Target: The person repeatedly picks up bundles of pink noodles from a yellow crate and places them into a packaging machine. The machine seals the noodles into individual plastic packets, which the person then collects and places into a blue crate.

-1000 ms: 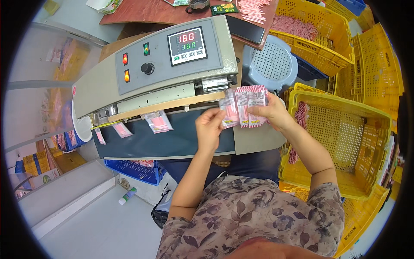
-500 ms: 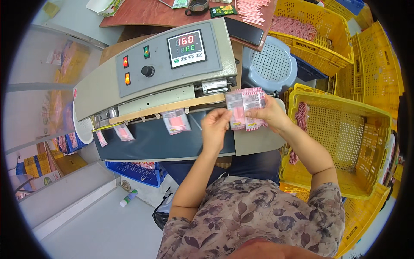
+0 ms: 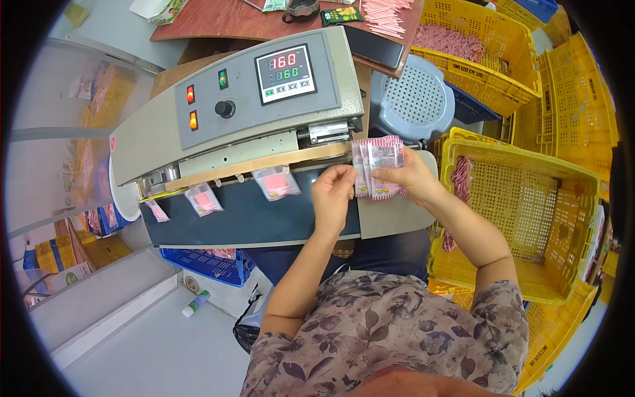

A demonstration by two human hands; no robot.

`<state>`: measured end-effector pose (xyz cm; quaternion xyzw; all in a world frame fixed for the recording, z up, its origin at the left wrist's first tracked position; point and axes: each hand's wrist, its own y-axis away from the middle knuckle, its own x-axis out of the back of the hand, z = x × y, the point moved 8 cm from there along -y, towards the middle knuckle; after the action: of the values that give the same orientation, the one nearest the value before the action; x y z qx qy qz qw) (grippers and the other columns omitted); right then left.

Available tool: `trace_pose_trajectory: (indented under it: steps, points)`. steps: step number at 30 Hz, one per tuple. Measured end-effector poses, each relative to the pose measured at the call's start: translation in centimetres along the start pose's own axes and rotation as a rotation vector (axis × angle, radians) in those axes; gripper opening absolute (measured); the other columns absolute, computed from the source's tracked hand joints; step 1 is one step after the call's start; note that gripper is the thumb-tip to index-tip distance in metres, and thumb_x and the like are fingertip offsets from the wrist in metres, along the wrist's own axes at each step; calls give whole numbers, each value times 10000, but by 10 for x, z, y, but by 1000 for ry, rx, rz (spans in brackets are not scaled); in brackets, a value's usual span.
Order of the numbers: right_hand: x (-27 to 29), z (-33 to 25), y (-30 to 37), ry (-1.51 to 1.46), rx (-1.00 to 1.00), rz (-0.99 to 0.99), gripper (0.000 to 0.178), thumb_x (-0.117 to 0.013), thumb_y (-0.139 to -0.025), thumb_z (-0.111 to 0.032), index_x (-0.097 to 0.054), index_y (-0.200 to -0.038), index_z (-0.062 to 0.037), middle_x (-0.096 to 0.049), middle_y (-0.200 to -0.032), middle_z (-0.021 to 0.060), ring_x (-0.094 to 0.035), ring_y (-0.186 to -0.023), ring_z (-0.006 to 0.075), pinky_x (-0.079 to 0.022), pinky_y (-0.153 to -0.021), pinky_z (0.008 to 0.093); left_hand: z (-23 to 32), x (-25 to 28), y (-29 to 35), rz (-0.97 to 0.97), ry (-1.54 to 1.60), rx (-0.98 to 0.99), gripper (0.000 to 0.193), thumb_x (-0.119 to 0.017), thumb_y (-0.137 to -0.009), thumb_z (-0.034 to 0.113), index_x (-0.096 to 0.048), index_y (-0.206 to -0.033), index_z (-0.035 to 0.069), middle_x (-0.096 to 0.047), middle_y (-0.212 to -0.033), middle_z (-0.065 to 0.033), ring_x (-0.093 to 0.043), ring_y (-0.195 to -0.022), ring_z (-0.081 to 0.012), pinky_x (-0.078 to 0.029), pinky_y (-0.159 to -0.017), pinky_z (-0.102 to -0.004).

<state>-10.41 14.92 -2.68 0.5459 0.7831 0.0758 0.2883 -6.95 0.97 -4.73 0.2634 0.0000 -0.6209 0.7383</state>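
My right hand (image 3: 409, 177) is closed round a fanned bunch of small clear packets (image 3: 385, 159) with pink-striped edges and pink contents, its thumb lying across the front. My left hand (image 3: 335, 188) is in a pinch at the bunch's left edge, on a packet (image 3: 360, 171) there. Both hands are at the right end of a band sealing machine (image 3: 225, 112). Along its tan guide strip hang a nearer packet (image 3: 276, 183), a middle packet (image 3: 204, 199) and a packet at the far left (image 3: 157, 210), above the dark conveyor belt (image 3: 264, 221).
Yellow crates (image 3: 592, 218) stand at the right, one holding pink twisted pieces (image 3: 450, 43). A blue-grey stool (image 3: 415, 92) is behind the bunch. On the red-brown table (image 3: 218, 20) lie a phone (image 3: 372, 46) and pink sticks (image 3: 387, 16). A blue basket (image 3: 205, 263) sits below the machine.
The packets along the guide strip hang at different places than before. In my right hand the bunch is more closely stacked. My left hand has shifted slightly right and stays pinched.
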Motion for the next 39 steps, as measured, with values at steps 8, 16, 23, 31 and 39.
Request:
trace_pose_trajectory:
  steps: [8, 16, 23, 31, 39]
  points:
    - [2, 2, 2, -97, -36, 39, 304, -615, -758, -30, -526, -1048, -16, -601, -948, 42, -577, -831, 113, -471, -761, 271, 33, 70, 12, 318, -60, -242, 85, -574, -817, 38, -556, -862, -31, -536, -660, -22, -417, -462, -42, -292, -378, -165]
    - [2, -5, 2, -12, 43, 24, 273, -603, -773, -32, -532, -1035, -1, -600, -935, 42, -574, -809, 95, -479, -735, 253, -2, -10, 3, -90, -90, 10, 120, -593, -819, 76, -594, -887, -24, -551, -703, -5, -439, -550, -26, -352, -492, -168]
    - [7, -2, 1, -17, 39, 39, 259, -596, -795, -58, -521, -1038, -5, -599, -924, 44, -579, -786, 91, -491, -709, 250, 8, 28, 0, 98, 69, 54, 90, -593, -799, 37, -595, -860, -29, -553, -655, -21, -435, -487, -42, -328, -427, -168]
    - [6, 3, 1, -156, 33, 45, 125, -555, -856, -137, -520, -927, -40, -584, -818, 5, -561, -711, 57, -483, -635, 223, 42, 42, 29, 286, -357, -471, 98, -598, -811, 58, -563, -883, 3, -526, -698, 4, -423, -538, -23, -322, -464, -160]
    - [2, -7, 1, -109, 101, 142, 160, -546, -867, -178, -519, -953, -46, -577, -847, 13, -550, -730, 64, -472, -636, 214, -9, -17, 6, -48, -62, 51, 78, -599, -806, 55, -585, -837, -16, -534, -641, 7, -402, -491, -25, -298, -436, -163]
